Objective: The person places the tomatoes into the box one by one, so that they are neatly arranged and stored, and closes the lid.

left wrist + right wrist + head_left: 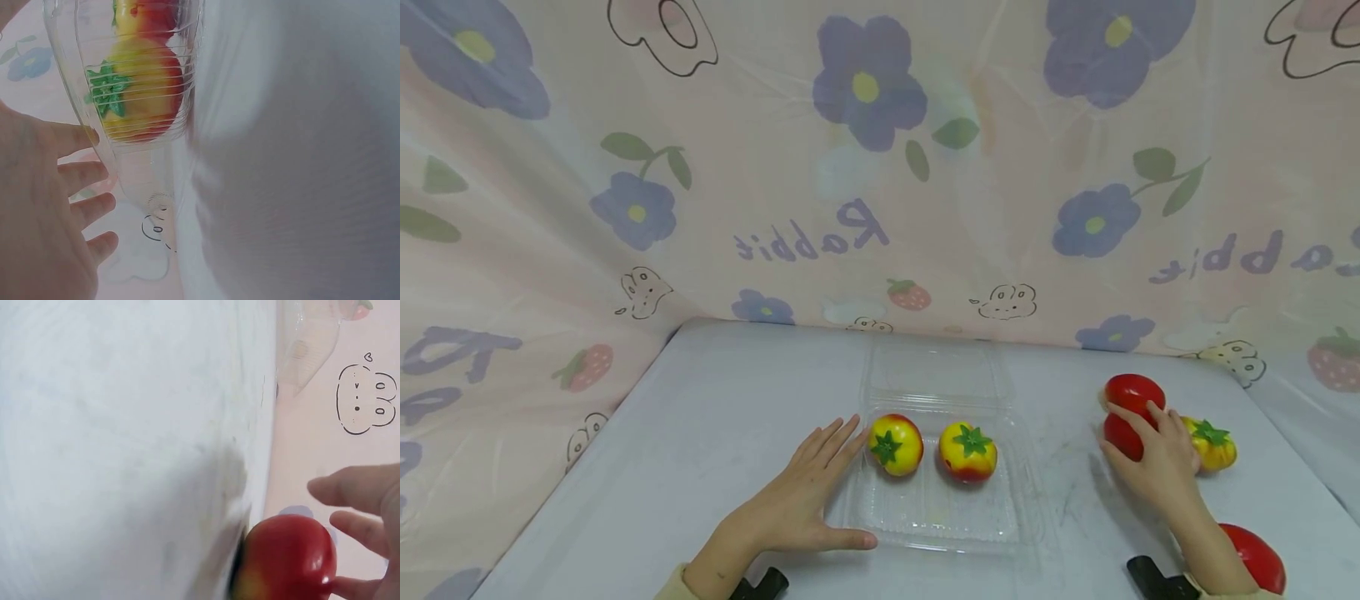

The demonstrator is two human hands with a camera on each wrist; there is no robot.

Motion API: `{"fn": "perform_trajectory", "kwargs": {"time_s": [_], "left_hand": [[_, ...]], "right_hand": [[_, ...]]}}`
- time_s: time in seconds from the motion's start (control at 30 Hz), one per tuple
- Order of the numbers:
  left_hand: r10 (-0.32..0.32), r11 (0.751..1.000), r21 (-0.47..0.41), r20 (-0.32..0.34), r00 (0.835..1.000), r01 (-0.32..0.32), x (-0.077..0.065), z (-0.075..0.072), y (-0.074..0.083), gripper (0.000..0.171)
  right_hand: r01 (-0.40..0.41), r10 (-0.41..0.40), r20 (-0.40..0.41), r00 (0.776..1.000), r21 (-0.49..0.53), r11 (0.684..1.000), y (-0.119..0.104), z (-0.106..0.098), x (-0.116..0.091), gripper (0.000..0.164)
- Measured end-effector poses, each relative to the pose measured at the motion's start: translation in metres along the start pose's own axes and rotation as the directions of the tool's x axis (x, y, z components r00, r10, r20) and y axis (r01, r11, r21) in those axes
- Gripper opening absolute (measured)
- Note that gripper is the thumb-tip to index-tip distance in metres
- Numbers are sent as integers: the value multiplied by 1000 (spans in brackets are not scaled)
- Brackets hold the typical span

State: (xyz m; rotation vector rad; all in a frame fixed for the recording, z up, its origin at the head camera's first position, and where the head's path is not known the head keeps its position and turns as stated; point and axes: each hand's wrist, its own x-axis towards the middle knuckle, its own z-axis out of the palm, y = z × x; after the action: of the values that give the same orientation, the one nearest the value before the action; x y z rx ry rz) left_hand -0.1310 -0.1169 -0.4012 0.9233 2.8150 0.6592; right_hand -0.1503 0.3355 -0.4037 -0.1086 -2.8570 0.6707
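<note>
My left hand (808, 496) lies beside a clear plastic clamshell box (940, 521), fingers spread straight, fingertips at its left wall. Two round yellow-and-red toy fruits (895, 446) with green star-shaped tops sit apart in the box. In the left wrist view, a fruit (147, 87) shows through the ribbed wall. At the right, my right hand (1161, 462) reaches over a smooth red toy fruit (1122, 437), with thumb and fingers apart around it. The right wrist view shows a red fruit (290, 556) near the spread fingers; a lower fingertip seems to touch it.
Another red fruit (1135, 390) lies just behind the right hand. A yellow fruit with a green top (1213, 446) is right of it. One more red fruit (1255, 557) lies by the right forearm. The box's lid (936, 371) lies folded back; a patterned curtain (970, 167) hangs behind the white table.
</note>
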Motion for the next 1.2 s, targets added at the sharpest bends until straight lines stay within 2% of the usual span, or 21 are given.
{"fn": "perform_trajectory", "kwargs": {"time_s": [0.27,0.43,0.83,1.0,1.2], "left_hand": [[5,1000,9,-3,1000,-5,0,1,0,113],[8,1000,4,-1,1000,-8,0,1,0,113],[9,1000,22,-17,1000,-9,1,1,1,113],[0,1000,22,-10,1000,0,1,1,1,113],[-3,1000,16,-6,1000,3,1,1,2,113]], "right_hand": [[-37,41,46,998,-81,996,0,-2,4,67],[-39,45,72,996,-85,996,1,-3,5,68],[9,-11,-30,1000,-67,998,-2,1,1,53],[39,-43,-57,997,-72,997,-5,2,-1,51],[115,-114,-79,990,8,993,-10,0,-3,51]]}}
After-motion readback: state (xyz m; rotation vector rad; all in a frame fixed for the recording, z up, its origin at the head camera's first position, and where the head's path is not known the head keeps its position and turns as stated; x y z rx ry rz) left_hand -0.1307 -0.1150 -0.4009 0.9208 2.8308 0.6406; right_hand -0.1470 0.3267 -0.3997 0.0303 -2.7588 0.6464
